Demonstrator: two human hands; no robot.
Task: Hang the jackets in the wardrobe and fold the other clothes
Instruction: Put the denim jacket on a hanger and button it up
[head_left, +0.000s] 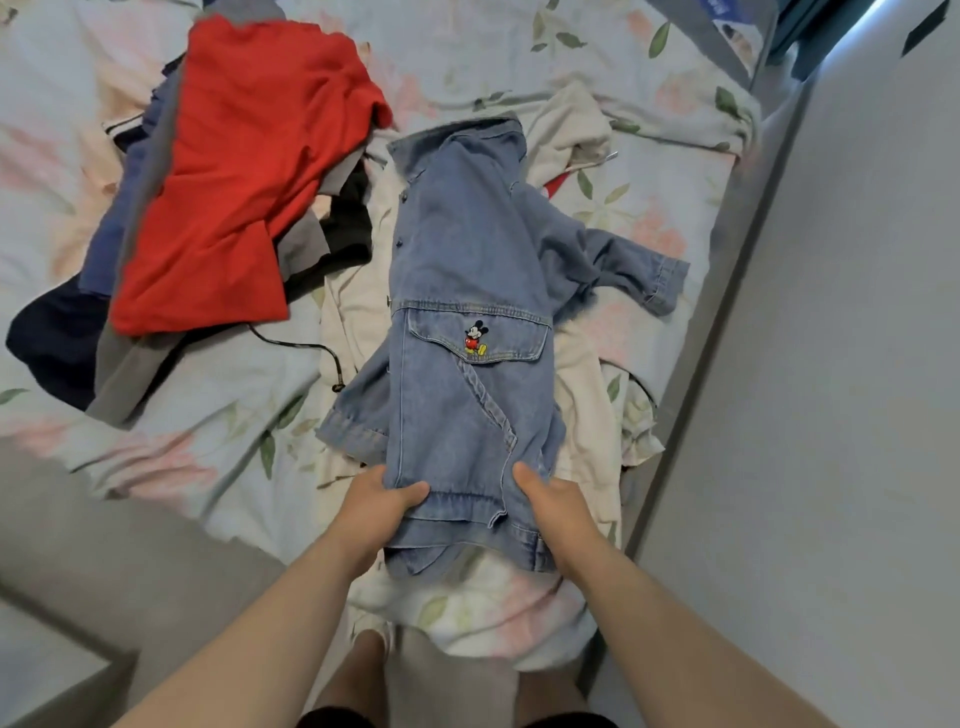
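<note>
**Denim jacket laid out lengthwise on the bed, both hands on the hem**

So the light blue denim jacket with a small cartoon mouse patch on its pocket flap (467, 291) is lying on the bed, folded roughly in half down its length, so it makes one long strip. Long axis runs straight away from the person: collar at the far end, hem at the near end, right at the edge of the mattress. One sleeve sticks out to the right around mid-length, the other cuff pokes out on the left lower down.

The left hand (382, 506) is closed on the hem's left corner, thumb on top of the fabric. The right hand (553, 506) is clamped on the right corner the same way, thumb on top, fingers tucked under.

Underneath the jacket there's a cream-coloured garment (582, 395) spread out. All of it sits on the pale floral bedsheet with pink flowers and green leaves (218, 415).

Off to the left, well apart from the jacket, is a heap with a bright red top (249, 171) on top, over grey, blue and dark navy pieces. A grey wall (857, 364) runs along the right side of the bed.
</note>
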